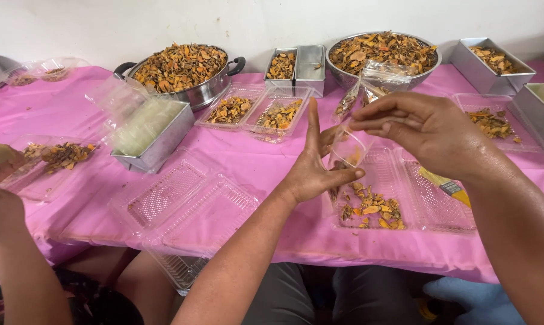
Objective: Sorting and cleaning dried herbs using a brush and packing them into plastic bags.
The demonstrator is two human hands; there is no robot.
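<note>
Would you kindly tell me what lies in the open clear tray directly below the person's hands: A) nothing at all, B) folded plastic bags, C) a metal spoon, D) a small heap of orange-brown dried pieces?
D: the clear tray below the left hand and right hand holds a small heap of orange-brown dried pieces.
</note>
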